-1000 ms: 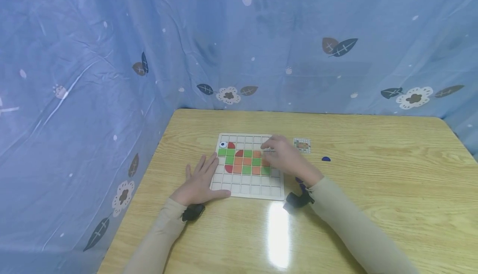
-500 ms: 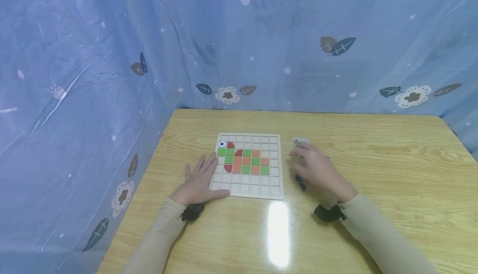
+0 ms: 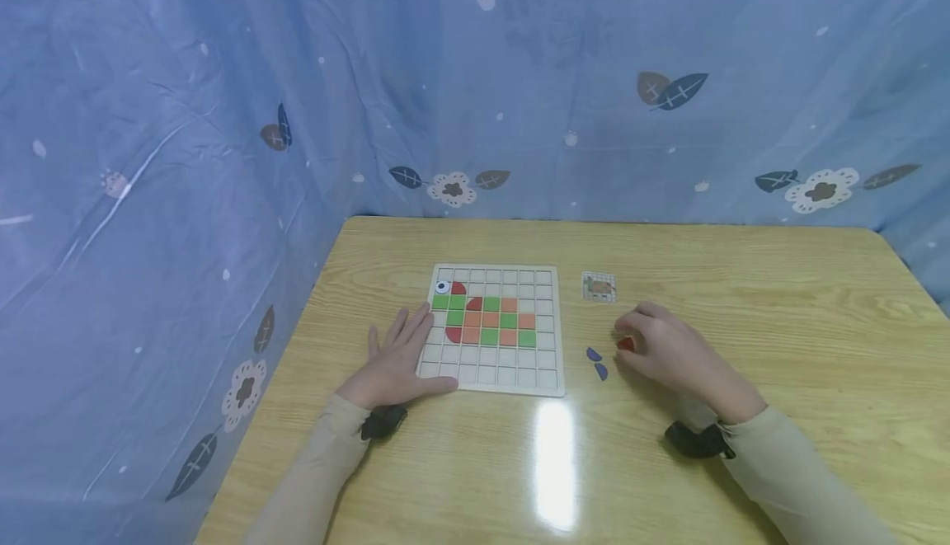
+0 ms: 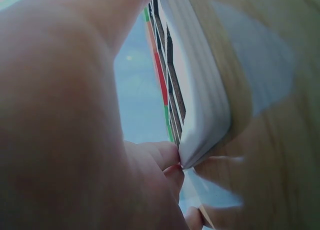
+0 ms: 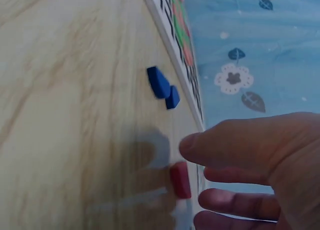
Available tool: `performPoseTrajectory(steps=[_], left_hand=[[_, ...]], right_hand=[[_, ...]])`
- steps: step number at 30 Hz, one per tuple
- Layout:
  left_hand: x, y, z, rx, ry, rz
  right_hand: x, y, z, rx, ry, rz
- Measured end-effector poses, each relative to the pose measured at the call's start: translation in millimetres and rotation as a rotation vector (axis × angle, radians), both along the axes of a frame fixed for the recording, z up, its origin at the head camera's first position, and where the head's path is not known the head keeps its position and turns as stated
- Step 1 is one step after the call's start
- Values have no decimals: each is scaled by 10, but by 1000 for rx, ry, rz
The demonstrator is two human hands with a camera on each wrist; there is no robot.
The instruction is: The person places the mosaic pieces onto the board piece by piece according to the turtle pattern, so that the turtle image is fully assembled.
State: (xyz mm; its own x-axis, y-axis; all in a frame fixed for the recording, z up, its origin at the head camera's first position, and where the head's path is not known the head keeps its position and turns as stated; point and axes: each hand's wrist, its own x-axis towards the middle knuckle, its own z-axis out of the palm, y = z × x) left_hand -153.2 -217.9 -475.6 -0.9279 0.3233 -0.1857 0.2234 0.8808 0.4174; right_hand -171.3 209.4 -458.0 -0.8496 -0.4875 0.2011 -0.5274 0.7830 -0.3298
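Note:
A white grid board lies on the table with green, orange and red tiles set in it, and a round eye tile at its upper left. My left hand lies spread along the board's left side, its thumb at the lower left corner; the left wrist view shows fingers touching the board's edge. Right of the board, my right hand is low over the table, thumb and fingers parted around a red piece. In the right wrist view, space shows between the thumb and that piece.
Two dark blue pieces lie between the board and my right hand. A small picture card sits beyond them. A blue patterned curtain hangs behind the wooden table.
My right hand has moved from the board's right side, past the card, to the red piece farther right. It now covers where a dark blue half-round piece lay. The left hand stays put.

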Motion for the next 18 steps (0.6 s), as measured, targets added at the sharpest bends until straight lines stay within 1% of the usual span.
performPoseTrajectory(steps=[7,14,18], left_hand=[[-7,-15,-23,-23,0,7],[-13,-11,-30,-30,4,2],[-17,-10,-30,-31,3,2]], right_hand=[[31,34,-30,-6,-37,10],[29,8,-55,-19,-43,-15],[33,0,-58,-19,-34,-8]])
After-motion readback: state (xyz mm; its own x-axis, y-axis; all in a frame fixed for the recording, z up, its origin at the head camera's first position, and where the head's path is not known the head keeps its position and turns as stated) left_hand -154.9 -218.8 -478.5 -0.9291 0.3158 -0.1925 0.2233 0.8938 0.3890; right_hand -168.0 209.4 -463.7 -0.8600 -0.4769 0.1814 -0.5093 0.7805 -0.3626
